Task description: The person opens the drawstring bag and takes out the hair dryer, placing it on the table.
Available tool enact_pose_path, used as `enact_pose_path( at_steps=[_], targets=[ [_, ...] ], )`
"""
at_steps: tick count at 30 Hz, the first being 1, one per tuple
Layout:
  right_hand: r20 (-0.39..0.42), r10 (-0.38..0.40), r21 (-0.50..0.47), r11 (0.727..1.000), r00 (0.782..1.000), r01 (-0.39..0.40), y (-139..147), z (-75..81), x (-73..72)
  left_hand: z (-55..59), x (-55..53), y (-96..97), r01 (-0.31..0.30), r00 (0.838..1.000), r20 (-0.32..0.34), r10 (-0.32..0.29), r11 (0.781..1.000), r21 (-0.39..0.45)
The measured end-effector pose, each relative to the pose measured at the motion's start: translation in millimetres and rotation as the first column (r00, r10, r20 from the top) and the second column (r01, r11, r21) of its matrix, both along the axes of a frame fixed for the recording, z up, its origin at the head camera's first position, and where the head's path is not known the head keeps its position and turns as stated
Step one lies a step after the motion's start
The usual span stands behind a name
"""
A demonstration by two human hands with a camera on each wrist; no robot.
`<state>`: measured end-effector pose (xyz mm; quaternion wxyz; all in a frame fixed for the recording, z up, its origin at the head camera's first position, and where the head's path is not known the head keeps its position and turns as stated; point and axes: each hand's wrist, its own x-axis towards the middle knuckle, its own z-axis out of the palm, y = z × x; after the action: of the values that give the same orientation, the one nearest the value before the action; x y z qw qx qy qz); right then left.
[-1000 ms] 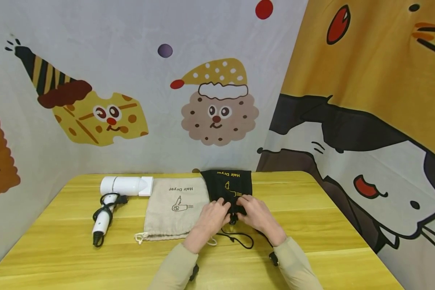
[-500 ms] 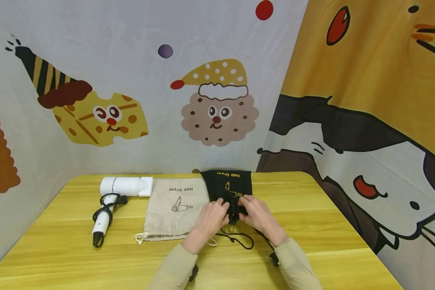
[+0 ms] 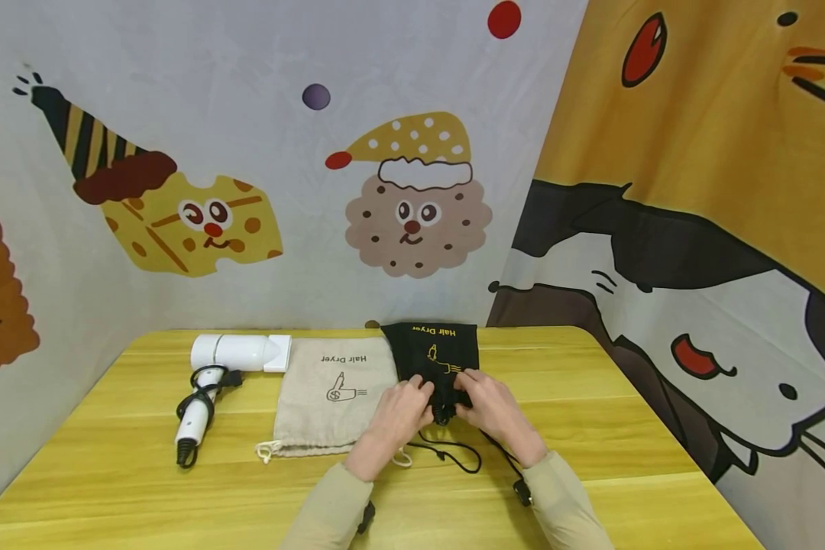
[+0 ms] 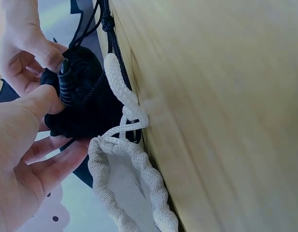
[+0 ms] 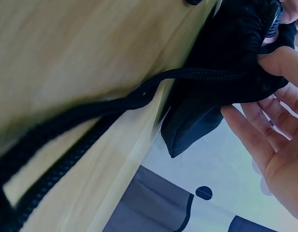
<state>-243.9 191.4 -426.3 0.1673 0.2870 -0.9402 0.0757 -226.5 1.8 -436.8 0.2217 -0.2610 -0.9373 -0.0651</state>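
A black drawstring bag (image 3: pixel 447 336) printed "Hair Dryer" lies at the table's back edge. My left hand (image 3: pixel 397 412) pinches the left side of its gathered mouth between thumb and fingers. Opposite it, my right hand (image 3: pixel 490 406) grips the right side the same way. Between the two thumbs, a ribbed black cord end (image 4: pixel 65 87) sticks out of the mouth in the left wrist view. Whatever else the bag contains is hidden by the cloth. Its black drawstring (image 5: pixel 110 106) trails over the table toward me in the right wrist view.
To the left, a beige drawstring bag (image 3: pixel 309 420) lies flat, its white cord (image 4: pixel 120 84) near my left hand. Farther left is a white hair dryer (image 3: pixel 237 353) with its black cable wound round the handle. A printed curtain (image 3: pixel 261 114) hangs behind the wooden table (image 3: pixel 124 489).
My right hand has edged slightly right, spreading the black bag's mouth a little. My left hand stays about where it was. The beige bag and the white hair dryer have not moved.
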Motion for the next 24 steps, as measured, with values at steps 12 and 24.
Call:
enact_pose_path(
  at_steps=[12,24],
  targets=[
    [0.02,-0.005,-0.015,1.0,1.0,0.006,3.4,-0.5,-1.2,-0.6,-1.1,-2.0,0.011,1.0,-0.003,-0.011,1.0,0.025],
    [0.023,0.001,-0.046,0.999,1.0,0.0,5.7,0.2,-1.8,1.5,0.1,-4.5,0.013,1.0,-0.015,-0.012,0.999,0.038]
  ],
)
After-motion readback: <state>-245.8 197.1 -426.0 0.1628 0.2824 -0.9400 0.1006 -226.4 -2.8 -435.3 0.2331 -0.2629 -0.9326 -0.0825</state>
